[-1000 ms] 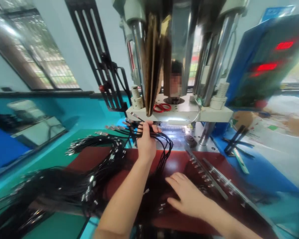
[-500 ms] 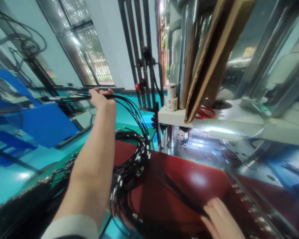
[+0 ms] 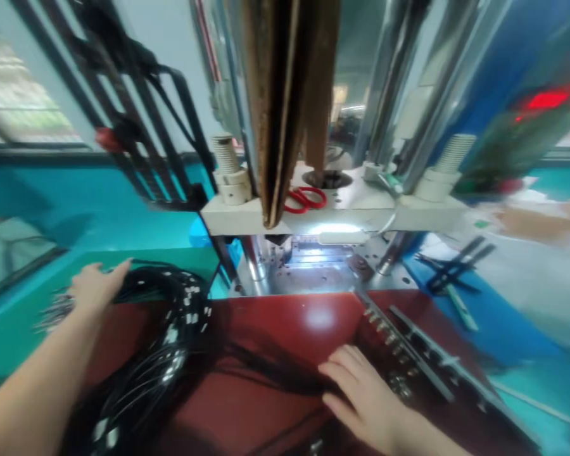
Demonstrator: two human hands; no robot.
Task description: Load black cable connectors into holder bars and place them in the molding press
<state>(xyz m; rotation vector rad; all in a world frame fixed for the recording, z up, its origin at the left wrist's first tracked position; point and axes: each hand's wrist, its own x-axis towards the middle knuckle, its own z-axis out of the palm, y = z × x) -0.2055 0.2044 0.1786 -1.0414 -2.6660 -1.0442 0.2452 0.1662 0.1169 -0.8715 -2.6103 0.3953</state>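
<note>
My left hand (image 3: 97, 285) is at the far left, closed over one end of a bundle of black cables (image 3: 156, 275). Pale, blurred cable tips (image 3: 54, 310) stick out on its left side. From there the bundle curves round, with white tags and connectors (image 3: 190, 304) along it. Lower right, my right hand (image 3: 356, 389) has its fingers curled round another strand of black cables (image 3: 280, 373), which runs left toward the coil. Its grip is partly hidden by the fingers.
A press (image 3: 218, 218) stands ahead, its lit die area (image 3: 313, 256) behind the red tabletop (image 3: 266, 310). Red-handled scissors (image 3: 308, 199) lie on its plate beside upright cardboard (image 3: 275, 126). A metal rail (image 3: 408, 354) lies right; pliers (image 3: 460, 266) rest on a blue surface.
The view has swung right and come closer to the press. My left hand has lowered its raised cables to the table's left side. My right hand keeps hold of its strand.
</note>
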